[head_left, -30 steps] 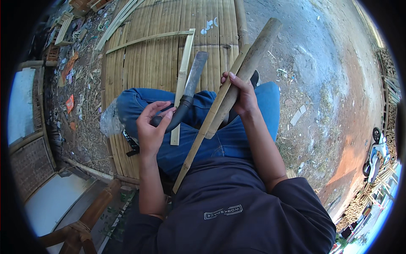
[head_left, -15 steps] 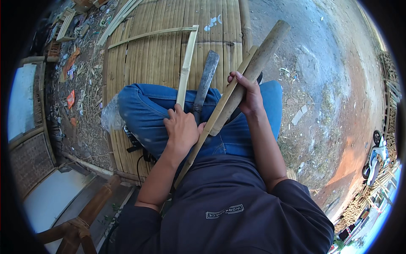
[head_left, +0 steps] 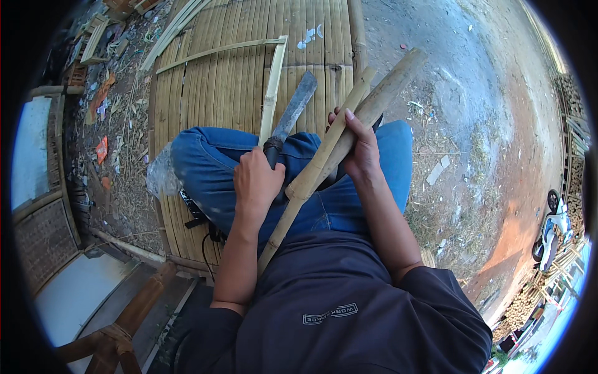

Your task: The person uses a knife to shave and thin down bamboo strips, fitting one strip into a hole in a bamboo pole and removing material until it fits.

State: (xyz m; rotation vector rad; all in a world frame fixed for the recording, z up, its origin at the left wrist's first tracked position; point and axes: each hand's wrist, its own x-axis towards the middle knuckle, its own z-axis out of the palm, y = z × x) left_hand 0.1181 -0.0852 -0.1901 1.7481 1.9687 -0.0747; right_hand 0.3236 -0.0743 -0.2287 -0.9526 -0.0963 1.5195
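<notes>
My left hand [head_left: 256,184] is closed round the dark handle of a machete [head_left: 293,111], whose grey blade slants away from me to the upper right. A pale split bamboo strip [head_left: 273,90] lies beside the blade, its near end by my left knuckles. My right hand [head_left: 364,146] grips two bamboo pieces together over my lap. One is a thick bamboo length [head_left: 389,87]; the other is a narrower, longer bamboo strip [head_left: 302,187] with a node, running down to my waist. The thumb rests on top, and the other fingers are partly hidden behind the bamboo.
I sit cross-legged on a bamboo-slat platform [head_left: 230,81]. Another thin bamboo strip [head_left: 218,53] crosses it, with more strips [head_left: 174,31] at the far left. Clear plastic [head_left: 163,171] lies by my left knee. Littered ground is on both sides; a motorbike [head_left: 552,230] stands right.
My left hand has closed round the machete handle and shifted it left, tilting the blade. The long bamboo strip has turned so its rounded, noded side shows. The thick bamboo has dipped slightly.
</notes>
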